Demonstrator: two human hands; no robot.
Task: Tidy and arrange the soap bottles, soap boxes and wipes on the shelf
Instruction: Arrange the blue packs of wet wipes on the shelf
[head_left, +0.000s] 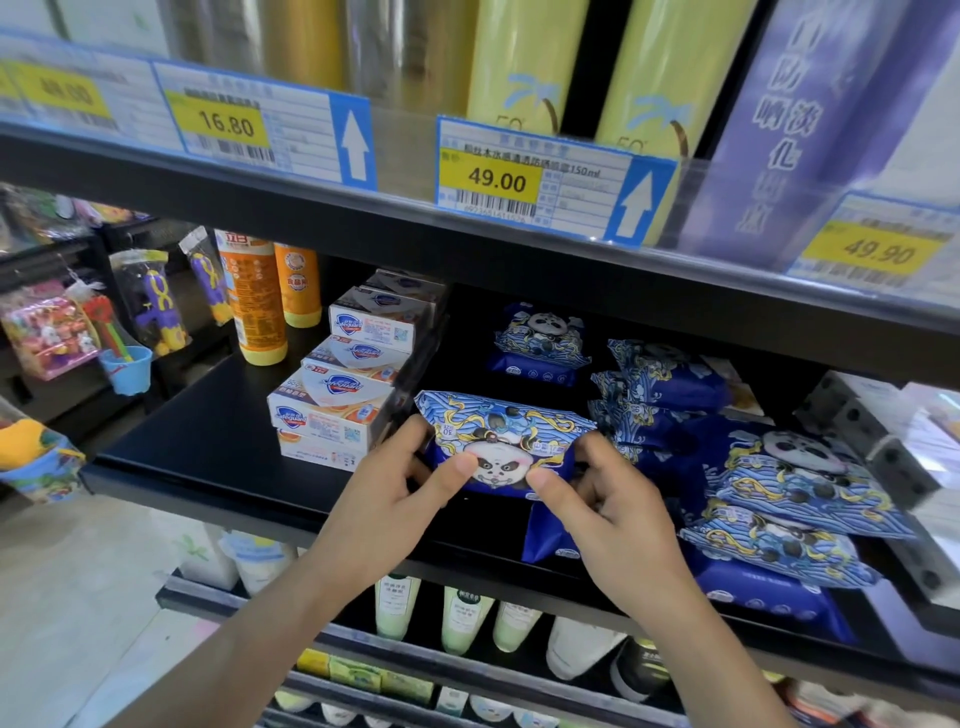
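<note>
Black metal shelf (208, 447) in a shop aisle, matte and flat, pale floor (78, 597) below left. Above, a clear plastic rail with yellow price tags (496, 179) and tall glossy cans (524, 57). Two orange bottles (257, 301), smooth and cylindrical, upright at back left. Beside them, white cardboard soap boxes (332, 410), rectangular, stacked in a row running front to back. Soft blue wipes packs (779, 499), crinkly film with panda print, heaped untidily at right; one more (540, 338) at the back. One pack (504, 441) held at the shelf front, just right of the boxes: left hand (400, 493) pinching its left end, right hand (602, 499) pinching its right end, thumbs on the printed face. Pale green bottles (457, 618) on the shelf below.
</note>
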